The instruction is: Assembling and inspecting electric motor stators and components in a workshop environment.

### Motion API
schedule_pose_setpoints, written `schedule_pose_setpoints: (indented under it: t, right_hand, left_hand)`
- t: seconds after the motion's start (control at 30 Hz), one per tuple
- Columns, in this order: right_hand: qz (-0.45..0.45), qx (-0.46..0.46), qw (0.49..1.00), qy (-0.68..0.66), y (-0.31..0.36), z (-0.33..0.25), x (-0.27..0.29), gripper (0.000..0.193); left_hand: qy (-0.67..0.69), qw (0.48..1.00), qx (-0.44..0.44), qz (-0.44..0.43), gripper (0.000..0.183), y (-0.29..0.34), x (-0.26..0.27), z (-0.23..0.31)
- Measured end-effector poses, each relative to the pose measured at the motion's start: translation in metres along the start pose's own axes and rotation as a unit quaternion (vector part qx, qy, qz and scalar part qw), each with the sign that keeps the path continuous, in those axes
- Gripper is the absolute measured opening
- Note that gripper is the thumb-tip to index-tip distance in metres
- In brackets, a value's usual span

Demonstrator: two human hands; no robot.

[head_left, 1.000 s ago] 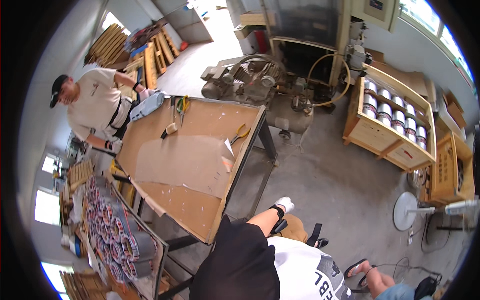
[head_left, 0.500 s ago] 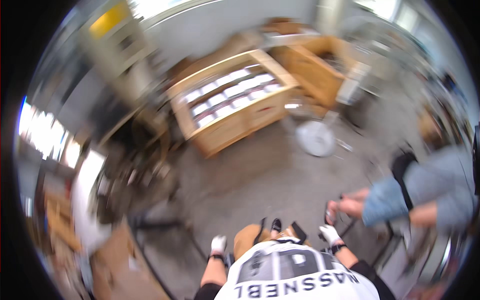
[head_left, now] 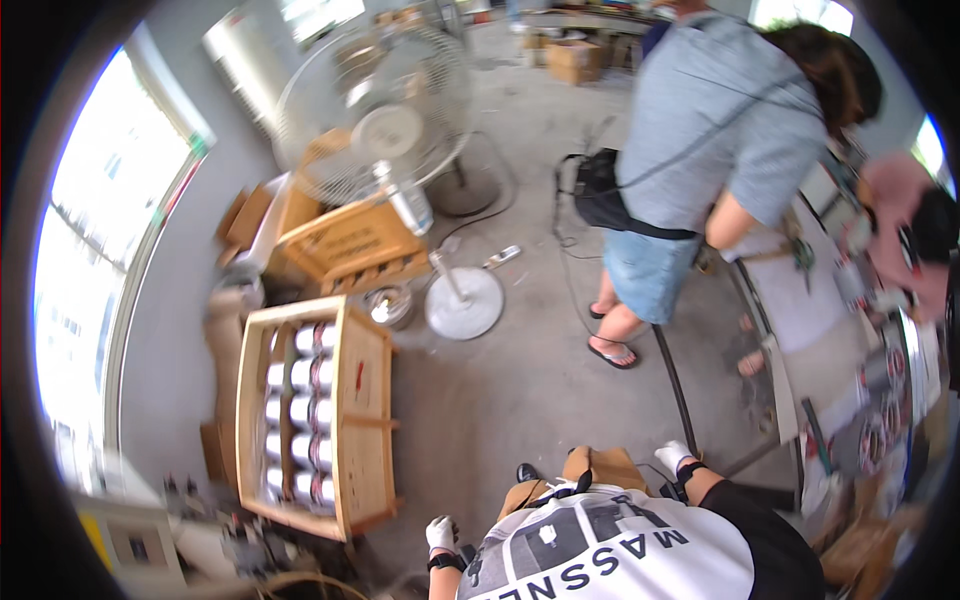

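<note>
My left hand (head_left: 441, 533), in a white glove with a dark wristband, hangs low beside my body; it is small in view, and how its fingers are bent does not show clearly. It is nearest to a light wooden crate (head_left: 365, 420) with rows of white-topped cylinders (head_left: 311, 410) inside. My right hand (head_left: 673, 456), gloved in white too, is out at my other side with its fingers loosely extended. Nothing is visible in it. It is close to the dark leg frame of a worktable (head_left: 682, 400), and contact between them cannot be made out.
A person (head_left: 690, 140) in a grey-blue top stands ahead on the right, bent toward the cluttered worktable (head_left: 805, 300). A large fan (head_left: 390, 130), an orange-brown wooden box (head_left: 360, 240) and a round white base (head_left: 465, 305) stand ahead left. A cable (head_left: 565, 270) trails on the floor.
My view has turned to the right. The crate has shifted to the left side, and the other person and worktable now show more fully. Both my hands stay low at my sides.
</note>
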State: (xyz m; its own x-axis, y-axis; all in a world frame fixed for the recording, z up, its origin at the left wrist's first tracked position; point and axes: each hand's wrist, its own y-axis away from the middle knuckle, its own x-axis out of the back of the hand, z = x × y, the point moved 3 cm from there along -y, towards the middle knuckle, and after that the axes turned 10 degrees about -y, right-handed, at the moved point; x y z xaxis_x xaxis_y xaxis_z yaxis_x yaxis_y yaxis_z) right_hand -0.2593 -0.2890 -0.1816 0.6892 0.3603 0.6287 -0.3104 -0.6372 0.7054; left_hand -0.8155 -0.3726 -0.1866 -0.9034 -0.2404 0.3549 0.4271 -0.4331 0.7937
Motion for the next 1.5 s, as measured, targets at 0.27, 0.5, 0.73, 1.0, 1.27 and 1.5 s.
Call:
schedule_pose_setpoints:
  t: [0.27, 0.5, 0.73, 1.0, 1.27, 1.5]
  right_hand:
    - [0.032, 0.051, 0.981, -0.183, 0.071, -0.03, -0.049, 0.035]
    - [0.073, -0.119, 0.936, -0.323, 0.097, 0.073, -0.091, 0.033]
    - [0.154, -0.171, 0.943, -0.242, 0.092, 0.121, -0.103, 0.032]
    - [0.096, -0.097, 0.953, -0.27, 0.056, 0.155, -0.104, 0.023]
    - [0.038, -0.184, 0.863, -0.468, 0.056, 0.09, -0.049, 0.019]
    - [0.073, -0.165, 0.857, -0.482, -0.006, -0.009, -0.031, 0.016]
  left_hand:
    - [-0.234, 0.939, -0.2, -0.156, 0.012, -0.082, -0.019, 0.107]
    - [-0.377, 0.811, -0.366, -0.257, 0.009, -0.074, -0.096, 0.158]
    - [-0.378, 0.884, -0.2, -0.189, 0.011, -0.035, -0.165, 0.185]
    - [-0.734, 0.493, -0.442, -0.149, 0.015, -0.053, -0.192, 0.186]
    - [-0.484, 0.827, -0.269, -0.101, 0.031, -0.02, -0.199, 0.231]
    - [-0.459, 0.851, -0.229, -0.115, 0.029, -0.132, -0.16, 0.257]
